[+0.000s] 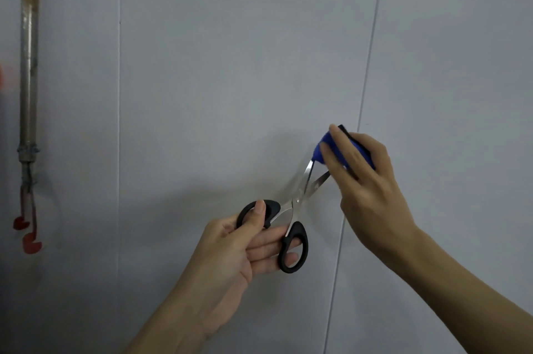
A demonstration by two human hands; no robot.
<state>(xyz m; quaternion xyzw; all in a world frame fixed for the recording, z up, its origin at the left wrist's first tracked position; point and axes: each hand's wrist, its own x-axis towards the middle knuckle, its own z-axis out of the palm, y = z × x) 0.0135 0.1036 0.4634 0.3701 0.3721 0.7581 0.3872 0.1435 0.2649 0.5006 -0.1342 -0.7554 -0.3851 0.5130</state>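
A pair of scissors with black handles and steel blades is held in front of a pale wall. My left hand grips the handles, thumb through the upper loop and fingers through the lower one. The blades stand apart and point up to the right. My right hand holds a blue object with a black edge at the blade tips, fingers curled over it. Most of that object is hidden behind the fingers.
A pale grey panelled wall fills the view, with vertical seams. A rusty metal pipe runs down the left side. Two red-tipped wire ends hang below it.
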